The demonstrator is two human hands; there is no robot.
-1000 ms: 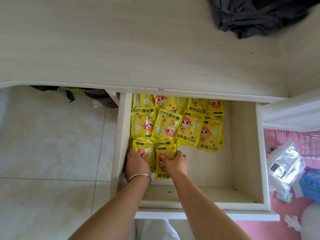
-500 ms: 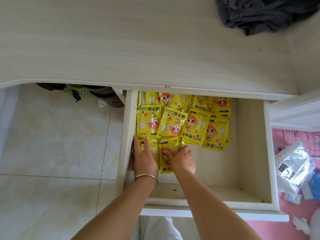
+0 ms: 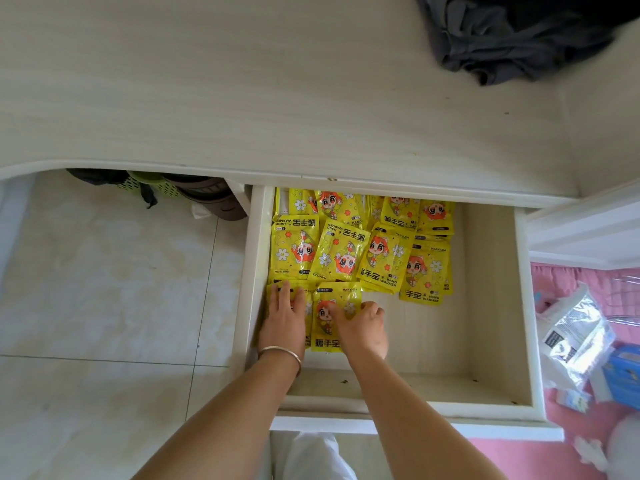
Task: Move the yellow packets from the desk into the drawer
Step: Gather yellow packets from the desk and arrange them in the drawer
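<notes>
Several yellow hand-warmer packets (image 3: 377,258) lie in overlapping rows across the back and left of the open white drawer (image 3: 523,306). Two more sit in front of them at the drawer's near left. My left hand (image 3: 284,317), with a bracelet on the wrist, lies flat with its fingers spread on the leftmost near packet and covers most of it. My right hand (image 3: 363,327) is on the near packet (image 3: 332,299) beside it, thumb on its face and fingers curled at its right edge. The white desk top (image 3: 277,81) shows no packets.
A dark grey garment (image 3: 512,39) lies on the desk's far right. Under the desk are a green basket (image 3: 152,183) and shoes (image 3: 207,199) on the tiled floor. To the right, a clear plastic bag (image 3: 575,334) and a blue box (image 3: 623,379) lie on pink bedding.
Both hands stay on the two near packets. My left hand has flattened and spread over the left one. My right hand has slid right, uncovering more of its packet.
</notes>
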